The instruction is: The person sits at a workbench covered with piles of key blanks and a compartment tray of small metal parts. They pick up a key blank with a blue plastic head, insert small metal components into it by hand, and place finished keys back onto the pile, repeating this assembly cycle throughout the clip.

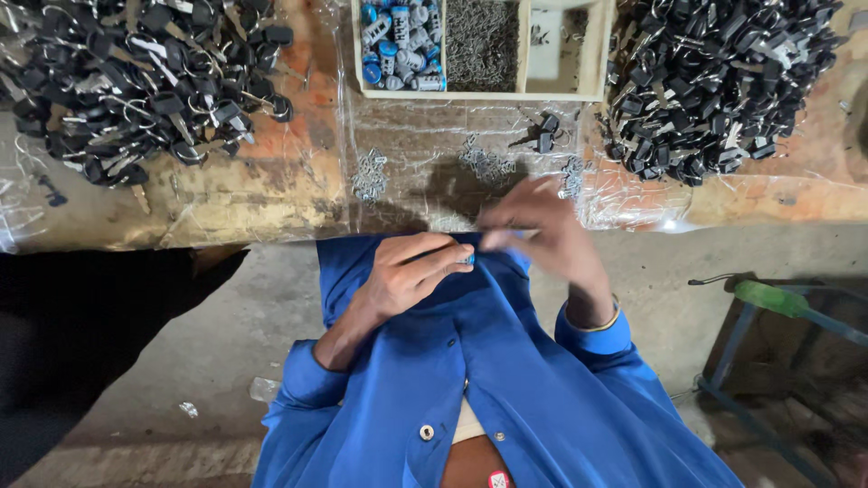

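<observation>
Left hand (411, 271) pinches small blue-capped part (467, 259) at bench (271, 194) near edge; right hand (542, 230) blurred, grip cannot be told.

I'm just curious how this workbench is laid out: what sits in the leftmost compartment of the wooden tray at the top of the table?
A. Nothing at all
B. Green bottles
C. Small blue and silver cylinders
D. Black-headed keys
C: the leftmost compartment of the wooden tray is packed with small blue and silver cylinders, while the black-headed keys lie in loose heaps on the table beside it.
</observation>
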